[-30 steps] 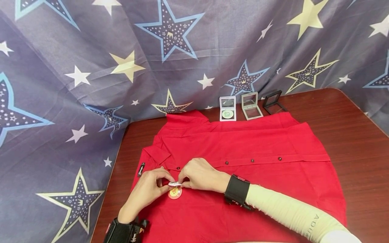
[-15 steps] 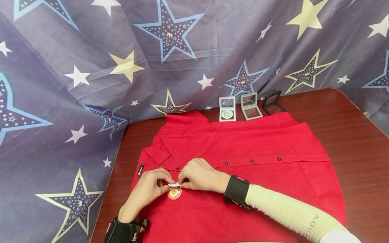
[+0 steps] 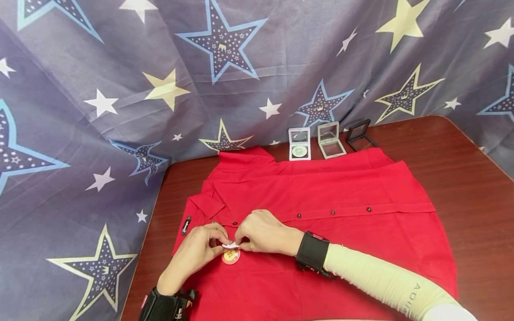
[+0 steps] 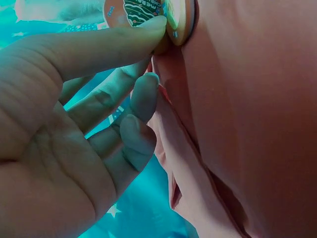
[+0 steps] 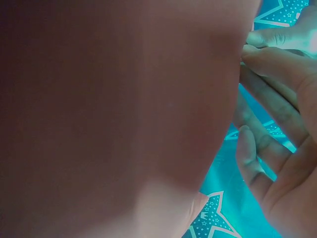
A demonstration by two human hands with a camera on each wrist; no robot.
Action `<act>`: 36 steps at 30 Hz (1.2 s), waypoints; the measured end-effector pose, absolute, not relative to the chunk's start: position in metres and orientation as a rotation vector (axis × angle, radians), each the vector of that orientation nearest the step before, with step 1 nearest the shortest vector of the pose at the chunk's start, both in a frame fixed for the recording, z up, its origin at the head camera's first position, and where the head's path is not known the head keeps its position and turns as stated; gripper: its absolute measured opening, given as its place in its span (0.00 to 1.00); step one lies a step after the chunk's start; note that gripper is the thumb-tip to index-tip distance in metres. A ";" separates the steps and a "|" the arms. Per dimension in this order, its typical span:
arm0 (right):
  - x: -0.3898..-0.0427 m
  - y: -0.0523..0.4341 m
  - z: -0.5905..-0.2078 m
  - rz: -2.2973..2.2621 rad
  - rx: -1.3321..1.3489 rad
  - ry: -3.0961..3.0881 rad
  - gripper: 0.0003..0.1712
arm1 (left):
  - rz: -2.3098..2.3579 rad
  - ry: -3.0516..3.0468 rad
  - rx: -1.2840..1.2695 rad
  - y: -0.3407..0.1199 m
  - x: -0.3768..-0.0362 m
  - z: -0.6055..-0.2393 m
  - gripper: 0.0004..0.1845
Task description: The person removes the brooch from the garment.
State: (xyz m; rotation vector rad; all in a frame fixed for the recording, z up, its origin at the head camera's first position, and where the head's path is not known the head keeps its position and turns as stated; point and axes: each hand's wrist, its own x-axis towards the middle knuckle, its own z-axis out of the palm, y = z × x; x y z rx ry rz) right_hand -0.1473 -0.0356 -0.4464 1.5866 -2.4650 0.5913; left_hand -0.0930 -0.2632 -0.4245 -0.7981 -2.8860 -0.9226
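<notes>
Round badge [image 3: 231, 255], glossy and flat, lies on the soft red shirt [image 3: 341, 196] near its collar; just above it your left hand [image 3: 196, 252] and right hand [image 3: 263, 232] pinch a small white piece [image 3: 230, 244] together.

Three small open cases [image 3: 328, 140], wooden table [image 3: 462, 178], star-patterned backdrop cloth [image 3: 120, 89]

The cream sleeve [image 3: 385, 285] behind the right hand's [image 3: 265, 232] fingers bears letters, "ADU" readable; the badge's [image 3: 231, 256] print is illegible.
</notes>
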 end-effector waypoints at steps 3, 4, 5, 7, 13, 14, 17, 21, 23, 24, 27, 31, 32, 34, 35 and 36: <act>-0.147 -0.035 -0.445 0.591 1.585 -2.473 0.07 | -0.913 -2.892 -0.803 -0.263 -0.094 -0.424 0.17; -0.147 -0.035 -0.445 0.591 1.584 -2.474 0.07 | -0.911 -2.893 -0.802 -0.262 -0.094 -0.424 0.17; -0.147 -0.035 -0.445 0.593 1.582 -2.475 0.07 | -0.907 -2.896 -0.798 -0.262 -0.094 -0.424 0.17; -0.147 -0.035 -0.445 0.592 1.580 -2.477 0.08 | -0.896 -2.899 -0.789 -0.262 -0.094 -0.424 0.17; -0.147 -0.034 -0.445 0.599 1.580 -2.473 0.07 | -0.862 -2.899 -0.777 -0.264 -0.094 -0.425 0.16; -0.147 -0.034 -0.445 0.602 1.580 -2.471 0.07 | -0.859 -2.898 -0.781 -0.264 -0.094 -0.425 0.15; -0.147 -0.034 -0.445 0.609 1.576 -2.472 0.07 | -0.865 -2.897 -0.792 -0.265 -0.094 -0.425 0.14; -0.148 -0.034 -0.446 0.627 1.565 -2.491 0.07 | -0.869 -2.893 -0.794 -0.265 -0.094 -0.424 0.15; -0.148 -0.035 -0.446 0.643 1.558 -2.508 0.07 | -0.866 -2.884 -0.784 -0.265 -0.093 -0.423 0.16; -0.148 -0.035 -0.446 0.650 1.555 -2.515 0.06 | -0.861 -2.880 -0.772 -0.266 -0.093 -0.422 0.16; -0.148 -0.036 -0.446 0.685 1.535 -2.529 0.06 | -0.830 -2.869 -0.726 -0.267 -0.092 -0.421 0.16; -0.149 -0.036 -0.444 0.752 1.490 -2.544 0.04 | -0.783 -2.876 -0.660 -0.269 -0.091 -0.421 0.15; -0.149 -0.036 -0.445 0.776 1.478 -2.551 0.04 | -0.776 -2.881 -0.649 -0.269 -0.091 -0.420 0.14; -0.149 -0.036 -0.444 0.836 1.459 -2.568 0.03 | -0.778 -2.894 -0.626 -0.270 -0.091 -0.420 0.13; -0.150 -0.036 -0.445 0.872 1.450 -2.575 0.03 | -0.785 -2.901 -0.615 -0.270 -0.091 -0.420 0.13; -0.150 -0.037 -0.445 0.909 1.442 -2.578 0.03 | -0.792 -2.909 -0.606 -0.271 -0.091 -0.420 0.13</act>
